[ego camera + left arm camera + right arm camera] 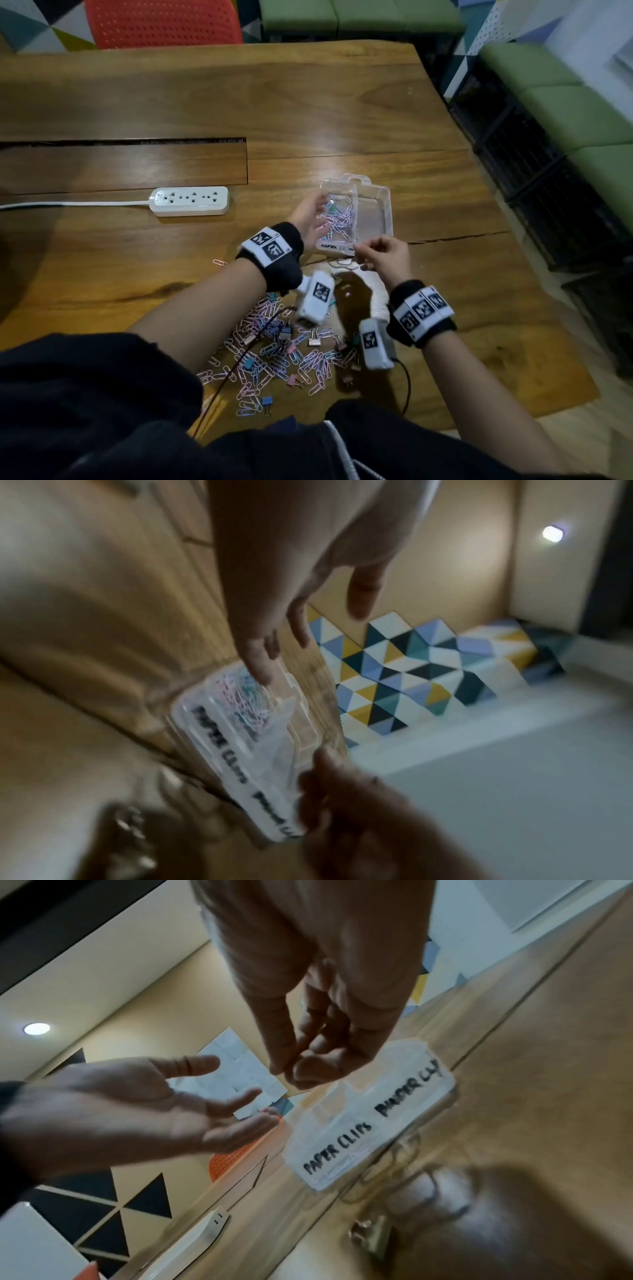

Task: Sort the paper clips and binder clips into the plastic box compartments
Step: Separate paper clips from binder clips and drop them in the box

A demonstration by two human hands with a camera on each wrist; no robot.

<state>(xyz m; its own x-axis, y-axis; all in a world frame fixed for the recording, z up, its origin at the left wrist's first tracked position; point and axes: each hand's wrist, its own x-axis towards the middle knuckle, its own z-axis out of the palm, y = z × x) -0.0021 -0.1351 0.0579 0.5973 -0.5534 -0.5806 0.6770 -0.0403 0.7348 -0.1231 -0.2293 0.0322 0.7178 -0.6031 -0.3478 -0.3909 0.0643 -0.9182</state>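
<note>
A clear plastic box (373, 212) lies on the wooden table, its front label reading "PAPER CLIPS" (337, 1148) and "BINDER CLIPS". The left compartment holds pastel paper clips (337, 219); the right one looks bare. My left hand (308, 216) hovers open, palm turned toward the left compartment, fingers spread (154, 1110). My right hand (380, 255) is at the box's front edge, thumb and fingertips (291, 1069) pressed together; I see nothing between them. A loose pile of paper clips (274, 349) mixed with small binder clips (267, 401) lies near me, under my forearms.
A white power strip (189, 201) with its cord lies left of the box. A long slot (123, 141) cuts the tabletop behind it. A red chair (164, 22) stands at the far edge, green benches (582, 113) to the right. One stray clip (219, 263) lies apart.
</note>
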